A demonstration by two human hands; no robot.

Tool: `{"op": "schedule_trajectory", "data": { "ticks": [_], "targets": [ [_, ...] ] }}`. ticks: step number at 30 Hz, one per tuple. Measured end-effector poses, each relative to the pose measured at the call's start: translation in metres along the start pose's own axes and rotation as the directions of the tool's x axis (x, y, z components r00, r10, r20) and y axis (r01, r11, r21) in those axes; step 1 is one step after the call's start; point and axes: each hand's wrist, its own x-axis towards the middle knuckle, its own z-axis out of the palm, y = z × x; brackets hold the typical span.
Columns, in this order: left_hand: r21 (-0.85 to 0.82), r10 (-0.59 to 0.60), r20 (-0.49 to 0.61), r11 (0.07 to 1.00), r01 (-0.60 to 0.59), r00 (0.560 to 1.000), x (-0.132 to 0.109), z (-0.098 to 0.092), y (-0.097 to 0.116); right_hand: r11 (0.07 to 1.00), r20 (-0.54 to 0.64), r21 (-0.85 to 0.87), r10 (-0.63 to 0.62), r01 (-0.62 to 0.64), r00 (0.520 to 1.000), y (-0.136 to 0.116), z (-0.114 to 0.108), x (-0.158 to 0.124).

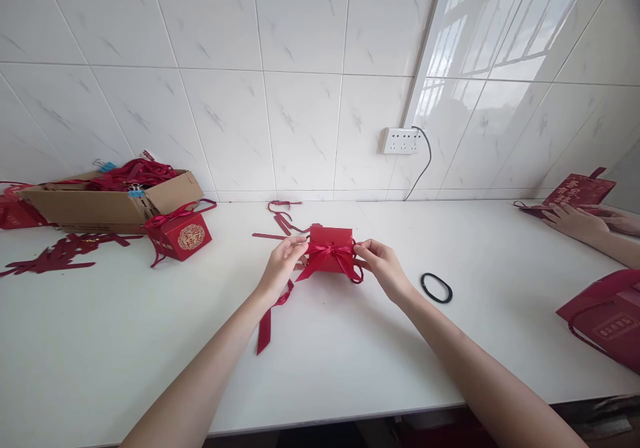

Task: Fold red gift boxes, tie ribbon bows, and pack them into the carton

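Observation:
A small red gift box [330,236] stands on the white table in front of me, with a shiny red ribbon bow [333,252] across its front. My left hand [283,268] is closed at the box's left edge, thumb and index finger pinched there. At the right edge my right hand [384,267] pinches in the same way, beside a dark red cord loop [358,276]. Whether the fingertips hold the box wall or the cord is hard to see. A loose ribbon strip [265,331] lies below my left hand.
Left, a cardboard box [90,209] of red ribbons stands behind a finished red box [187,237] and red strips [50,256]. Right lie a black hair tie [436,288] and a red bag [607,315]. Another person's hands [575,220] hold a red bag [580,189].

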Motion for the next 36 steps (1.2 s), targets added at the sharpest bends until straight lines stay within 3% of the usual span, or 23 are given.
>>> {"op": "schedule_trajectory", "data": {
  "ticks": [8,36],
  "targets": [
    [0.072,0.028,-0.017,0.997,-0.026,0.999,0.0024,-0.0012,-0.0058,0.999,-0.020,0.037,-0.002,0.003,1.000,0.0009,-0.0005,0.0014],
    [0.007,-0.050,0.004,0.999,0.050,0.999,0.0007,0.0009,-0.0022,0.996,-0.093,-0.088,-0.019,0.011,0.995,0.0050,-0.0059,0.0052]
  ]
}}
